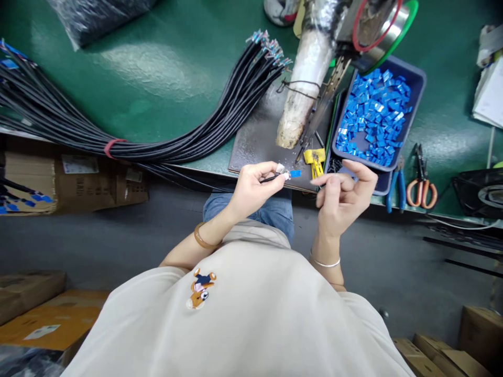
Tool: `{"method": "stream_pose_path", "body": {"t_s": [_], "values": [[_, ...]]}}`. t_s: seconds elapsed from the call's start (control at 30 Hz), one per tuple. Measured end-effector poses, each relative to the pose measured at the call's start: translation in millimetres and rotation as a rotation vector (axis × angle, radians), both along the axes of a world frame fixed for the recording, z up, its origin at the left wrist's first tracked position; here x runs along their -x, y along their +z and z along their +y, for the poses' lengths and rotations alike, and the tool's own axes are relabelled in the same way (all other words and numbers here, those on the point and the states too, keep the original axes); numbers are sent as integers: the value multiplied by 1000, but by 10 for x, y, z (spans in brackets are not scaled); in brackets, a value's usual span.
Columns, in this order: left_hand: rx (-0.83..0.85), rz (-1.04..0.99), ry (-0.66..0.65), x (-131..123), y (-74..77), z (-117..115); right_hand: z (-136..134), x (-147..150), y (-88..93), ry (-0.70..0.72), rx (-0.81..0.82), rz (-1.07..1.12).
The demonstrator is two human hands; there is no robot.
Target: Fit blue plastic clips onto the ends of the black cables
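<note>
My left hand (257, 188) is closed in a pinch on the end of a black cable (269, 179). Past the fingertips, short loose wires lead to a blue connector (294, 174) at the cable's tip. To the right, my right hand (343, 196) is raised apart from the connector, its thumb pressed against a finger and its index finger lifted. Whatever that pinch holds, if anything, is too small to make out. Between the hands, near the bench edge, stands a yellow tool or fixture (315, 161).
A bundle of black cables (165, 149) with a red tie (113, 148) spans the bench's left side. Behind my right hand is a bin (418, 78) of blue connectors. Blue-handled pliers (401, 188) and orange-handled scissors (422, 192) lie right. A wrapped machine part (302, 89) overhangs the dark mat (251, 139).
</note>
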State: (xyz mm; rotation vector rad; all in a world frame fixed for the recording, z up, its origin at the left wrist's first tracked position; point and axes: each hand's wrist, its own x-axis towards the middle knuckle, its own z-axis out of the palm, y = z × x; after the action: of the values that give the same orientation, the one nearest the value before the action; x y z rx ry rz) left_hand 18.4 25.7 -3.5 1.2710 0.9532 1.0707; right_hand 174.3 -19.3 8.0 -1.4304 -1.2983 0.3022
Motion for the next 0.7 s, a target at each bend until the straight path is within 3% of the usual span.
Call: {"method": "stream_pose_path", "body": {"t_s": [0.1, 0.27, 0.5, 0.7], "values": [[74, -107, -30, -17, 28, 44, -7, 11, -42, 46, -2, -74], [87, -147, -54, -43, 21, 108, 61, 72, -141, 152, -150, -306], [123, -180, -49, -84, 61, 170, 119, 114, -148, 166, -110, -124], [172, -213, -50, -96, 119, 187, 127, 110, -90, 159, -75, -105]]}}
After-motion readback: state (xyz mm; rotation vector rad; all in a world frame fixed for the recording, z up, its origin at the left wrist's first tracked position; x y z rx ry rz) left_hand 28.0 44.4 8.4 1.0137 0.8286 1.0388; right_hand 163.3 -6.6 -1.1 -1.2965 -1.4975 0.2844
